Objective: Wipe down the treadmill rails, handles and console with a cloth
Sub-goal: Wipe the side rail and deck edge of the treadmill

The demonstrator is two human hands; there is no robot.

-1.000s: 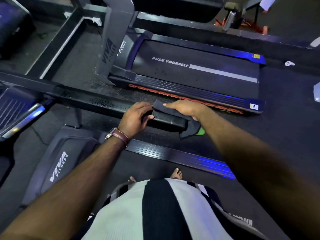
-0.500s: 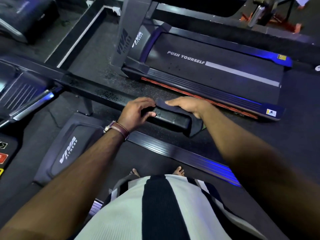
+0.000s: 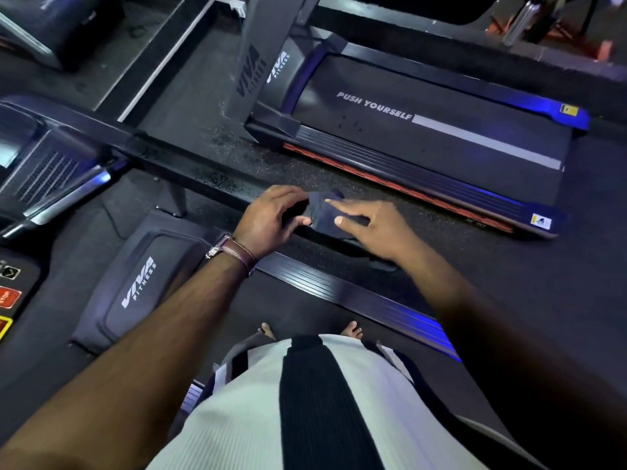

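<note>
A dark cloth (image 3: 322, 212) is draped over the near end of the black handrail (image 3: 203, 173), which runs from the console (image 3: 40, 164) at the left toward the middle. My right hand (image 3: 373, 228) lies on the cloth with straight fingers, index and thumb spread apart. Just left of the cloth, my left hand (image 3: 274, 215) grips the handrail, its fingertips and thumb touching the cloth's edge. A brown watch strap sits on that wrist. The rail's end is hidden under the cloth and my right hand.
I stand barefoot on the belt beside the ribbed side rail (image 3: 339, 296). The motor cover (image 3: 135, 283) lies lower left, and red console buttons (image 3: 8, 298) show at the left edge. A second treadmill (image 3: 424, 130) stands parallel beyond the rail, across a strip of speckled floor.
My right hand has gone from lying flat over the cloth to spread fingers on it. The cloth edge now meets my left hand. The view has shifted left and down.
</note>
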